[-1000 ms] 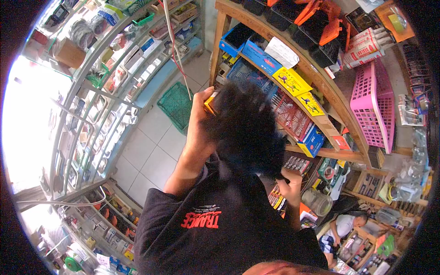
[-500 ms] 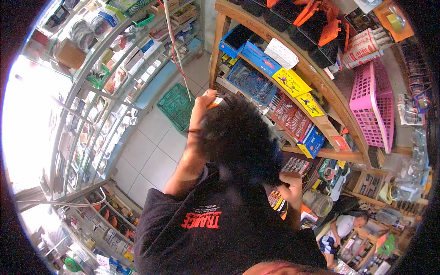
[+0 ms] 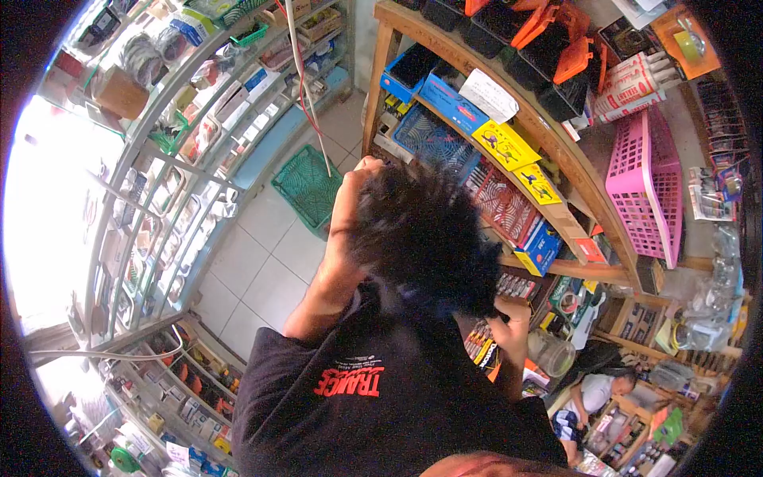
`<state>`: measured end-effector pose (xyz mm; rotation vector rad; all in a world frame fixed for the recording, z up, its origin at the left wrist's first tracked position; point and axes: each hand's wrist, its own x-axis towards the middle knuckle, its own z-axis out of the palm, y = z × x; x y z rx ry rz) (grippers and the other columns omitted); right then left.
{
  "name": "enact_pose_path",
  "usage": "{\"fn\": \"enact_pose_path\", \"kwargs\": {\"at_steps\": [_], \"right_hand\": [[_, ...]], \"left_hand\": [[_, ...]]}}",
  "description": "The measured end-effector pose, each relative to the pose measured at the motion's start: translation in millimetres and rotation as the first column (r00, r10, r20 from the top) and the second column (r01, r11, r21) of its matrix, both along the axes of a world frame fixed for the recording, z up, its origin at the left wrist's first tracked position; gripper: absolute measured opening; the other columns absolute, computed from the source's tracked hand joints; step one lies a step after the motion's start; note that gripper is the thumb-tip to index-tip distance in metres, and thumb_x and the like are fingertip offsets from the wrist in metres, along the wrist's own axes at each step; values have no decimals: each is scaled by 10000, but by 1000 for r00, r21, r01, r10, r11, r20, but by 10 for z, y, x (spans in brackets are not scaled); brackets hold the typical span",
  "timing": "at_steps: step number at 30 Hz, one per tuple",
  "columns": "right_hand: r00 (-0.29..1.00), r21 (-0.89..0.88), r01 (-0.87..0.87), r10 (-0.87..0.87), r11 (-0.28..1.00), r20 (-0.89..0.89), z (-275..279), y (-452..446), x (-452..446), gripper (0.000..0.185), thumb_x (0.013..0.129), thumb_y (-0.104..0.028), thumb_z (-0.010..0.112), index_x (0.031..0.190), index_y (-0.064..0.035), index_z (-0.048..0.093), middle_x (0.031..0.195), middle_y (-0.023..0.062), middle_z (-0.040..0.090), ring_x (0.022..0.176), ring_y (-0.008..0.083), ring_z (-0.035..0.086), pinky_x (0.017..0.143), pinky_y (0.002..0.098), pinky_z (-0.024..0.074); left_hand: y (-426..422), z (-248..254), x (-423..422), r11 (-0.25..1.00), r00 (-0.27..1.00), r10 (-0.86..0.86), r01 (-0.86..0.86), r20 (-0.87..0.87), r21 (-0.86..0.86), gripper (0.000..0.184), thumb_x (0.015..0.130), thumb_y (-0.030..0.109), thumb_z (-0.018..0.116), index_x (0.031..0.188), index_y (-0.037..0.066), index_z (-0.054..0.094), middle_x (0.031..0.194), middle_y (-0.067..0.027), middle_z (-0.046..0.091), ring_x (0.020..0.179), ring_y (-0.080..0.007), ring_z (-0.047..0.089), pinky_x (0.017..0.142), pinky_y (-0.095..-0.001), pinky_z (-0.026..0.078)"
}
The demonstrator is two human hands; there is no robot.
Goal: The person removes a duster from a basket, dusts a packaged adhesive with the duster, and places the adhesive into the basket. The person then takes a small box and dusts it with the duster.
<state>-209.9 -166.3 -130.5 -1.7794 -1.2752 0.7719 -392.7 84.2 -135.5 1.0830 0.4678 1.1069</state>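
A dark-haired head (image 3: 425, 234), seen from above, fills the middle between my hands and covers what lies beneath it. My left hand (image 3: 359, 179) is raised at its upper left edge, beside the wooden shelf post. Its fingers are curled, and the hair hides whatever is in them. On the lower right edge of the hair is my right hand (image 3: 511, 324), with its thumb bent and its fingers closed. I cannot make out anything in it. Battery-like packs (image 3: 482, 350) show just under that hand.
A green basket (image 3: 306, 189) sits on the tiled floor (image 3: 270, 270). The wooden shelf (image 3: 572, 155) at right bears boxes, a red basket (image 3: 509, 203) and a pink basket (image 3: 645, 187). Stocked racks (image 3: 147, 207) line the left. Another person (image 3: 592, 401) is at lower right.
The dark-haired head has shifted slightly right and is less blurred. An orange and white item visible by my left hand is now hidden. My right hand has moved slightly.
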Motion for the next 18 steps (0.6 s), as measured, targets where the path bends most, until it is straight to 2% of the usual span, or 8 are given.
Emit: {"fn": "enact_pose_path", "kwargs": {"at_steps": [2,4,6,7,9,12,15,18], "right_hand": [[994,-72,-46,53,996,97,-24,-66,71,299,621,-34,562,897,50,638,809,165,650,770,264,637,753,331,484],[989,112,-18,1,994,149,-25,2,40,233,639,-23,568,851,55,626,747,140,623,706,244,611,708,324,480],[981,108,157,-167,982,95,16,85,-30,161,665,-7,568,807,52,615,689,114,589,648,205,579,659,325,473],[950,6,312,-312,950,21,58,126,-71,122,681,3,565,786,46,610,661,100,569,623,177,560,632,330,468],[774,-117,611,-622,783,-115,81,183,-149,91,695,12,560,768,36,608,650,92,564,618,153,553,614,344,463],[942,100,324,-330,941,56,-322,-142,109,137,672,-1,683,759,5,578,736,63,531,521,131,502,498,301,417],[811,322,128,-286,938,510,-534,-216,50,169,642,-14,683,747,20,556,744,111,569,513,265,515,568,357,452],[997,80,-28,21,996,77,-43,214,-143,292,688,-7,565,967,33,639,759,133,636,680,191,615,636,294,463]], "left_hand": [[-77,13,-37,973,967,-24,81,254,-217,158,903,63,470,1060,74,481,1113,-40,476,1005,-120,459,871,-268,390],[-109,175,-22,966,996,61,-40,71,-256,174,909,114,458,1078,74,477,1102,-49,496,1000,-137,476,874,-282,395],[-40,618,58,642,982,75,87,175,-762,192,906,241,433,1025,98,478,840,-34,555,714,-128,538,662,-265,440],[-1,391,-75,737,949,-178,304,261,-603,236,877,346,419,842,122,484,604,9,423,433,-96,367,414,-239,299],[-49,460,6,751,976,-89,196,197,-630,221,876,342,419,826,135,476,544,40,360,342,-65,221,348,-239,151],[-48,467,0,731,965,-113,242,235,-639,191,897,330,409,814,159,420,481,60,331,350,-48,225,393,-226,189],[-43,127,49,730,952,-111,272,284,-627,226,905,343,418,956,129,473,676,4,475,531,-101,412,527,-267,338],[-238,375,90,682,950,149,103,274,-725,373,910,369,438,1144,87,510,1028,-73,583,893,-177,569,806,-342,454]]}}
